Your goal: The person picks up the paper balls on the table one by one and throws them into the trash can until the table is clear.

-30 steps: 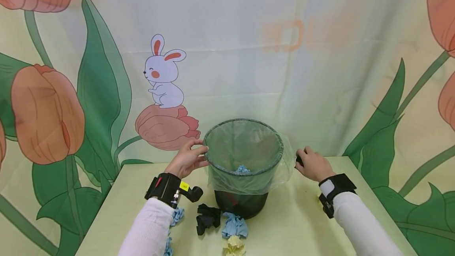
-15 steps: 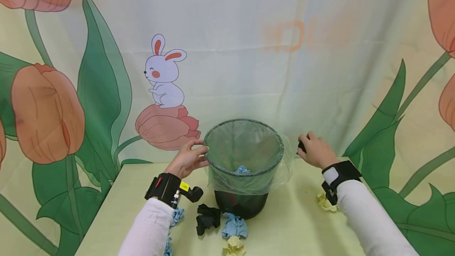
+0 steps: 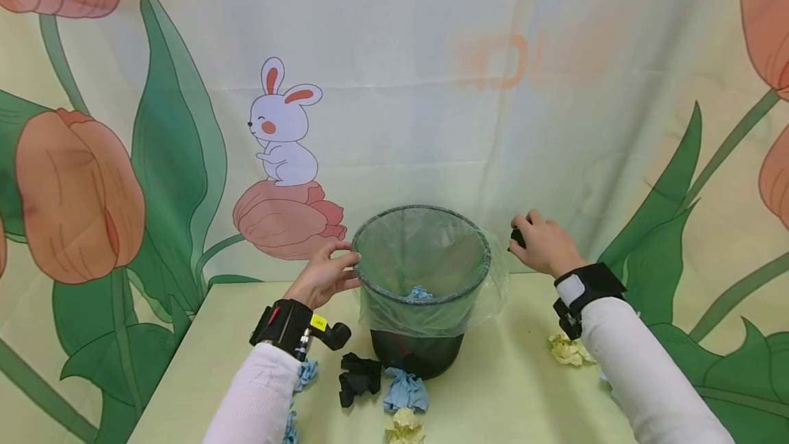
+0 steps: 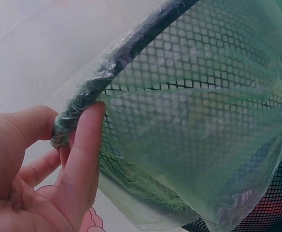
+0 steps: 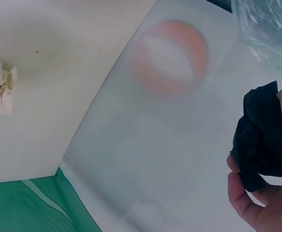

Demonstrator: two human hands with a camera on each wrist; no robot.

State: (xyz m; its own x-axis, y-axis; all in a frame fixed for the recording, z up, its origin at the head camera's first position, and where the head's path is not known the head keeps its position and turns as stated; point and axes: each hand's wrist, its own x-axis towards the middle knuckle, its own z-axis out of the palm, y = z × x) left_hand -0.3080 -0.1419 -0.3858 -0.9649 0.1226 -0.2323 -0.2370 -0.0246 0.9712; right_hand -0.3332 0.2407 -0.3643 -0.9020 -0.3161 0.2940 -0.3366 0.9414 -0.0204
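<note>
A black mesh wastebasket [image 3: 417,355], lined with a thin, clear greenish plastic bag [image 3: 425,321], stands upright on the table. With thumb and fingers my left hand [image 3: 325,275] pinches its rim on the left side; the left wrist view shows the bag wrapped over that rim [image 4: 126,53]. A crumpled blue paper [image 3: 420,292] shows inside the basket. To the right of the basket, my right hand [image 3: 545,245] is raised, its fingers curled round a crumpled black paper [image 5: 261,135]. That paper is apart from the bag.
In front of the basket lie another crumpled black paper [image 3: 359,379], a blue one [image 3: 405,390] and a yellow one [image 3: 405,427]. More blue paper [image 3: 305,374] is partly hidden by the left forearm. Another yellow paper [image 3: 568,349] lies near the right wrist. A printed cloth [image 3: 419,88] hangs behind.
My right hand has risen with the black paper, going first right, then slightly back left. The yellow paper near its wrist has come into sight. My left hand stays on the rim.
</note>
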